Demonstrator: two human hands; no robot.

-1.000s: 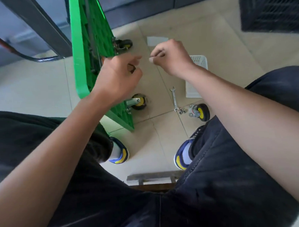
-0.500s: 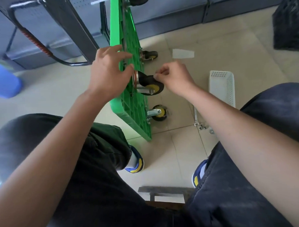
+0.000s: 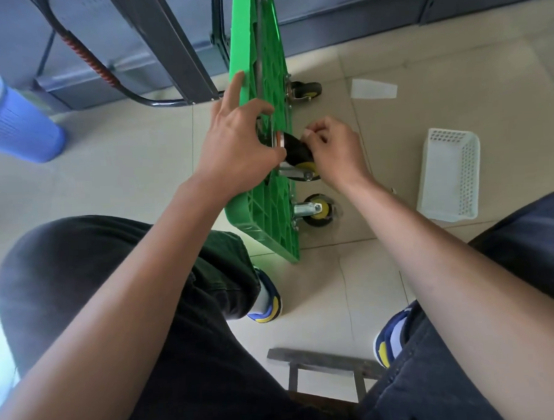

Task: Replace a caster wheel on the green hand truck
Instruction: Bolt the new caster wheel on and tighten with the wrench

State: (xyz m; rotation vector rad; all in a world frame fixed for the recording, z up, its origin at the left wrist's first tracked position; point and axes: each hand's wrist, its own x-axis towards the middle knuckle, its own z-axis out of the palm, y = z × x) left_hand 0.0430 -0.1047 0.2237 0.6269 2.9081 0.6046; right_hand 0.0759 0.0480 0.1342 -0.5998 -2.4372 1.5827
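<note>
- Two hands are working at the green hand truck (image 3: pixel 264 67), which is standing on edge on the floor with its ribbed underside facing right.
- Left hand (image 3: pixel 235 148) is resting over the deck's edge, forefinger laid straight along the green rim, other fingers loosely bent; whether it is gripping anything behind the deck cannot be told.
- Right hand (image 3: pixel 336 150) is curling its fingers against the caster wheel (image 3: pixel 298 153), which is sitting at its mounting place on the underside; the fingertips appear to be pinching something small, too hidden to name.
- Step in hand, as judged: seating the caster. Doing it well is calling for keeping the plate flat to the deck, holes lined up, and the deck steadied while fasteners are started by hand.
- Fitted casters: one below (image 3: pixel 315 209), one above (image 3: pixel 305 91).
- Surroundings: pale tile floor (image 3: pixel 125 172); white perforated basket (image 3: pixel 448 173); blue bin (image 3: pixel 14 123); grey cabinets (image 3: pixel 372 12).
</note>
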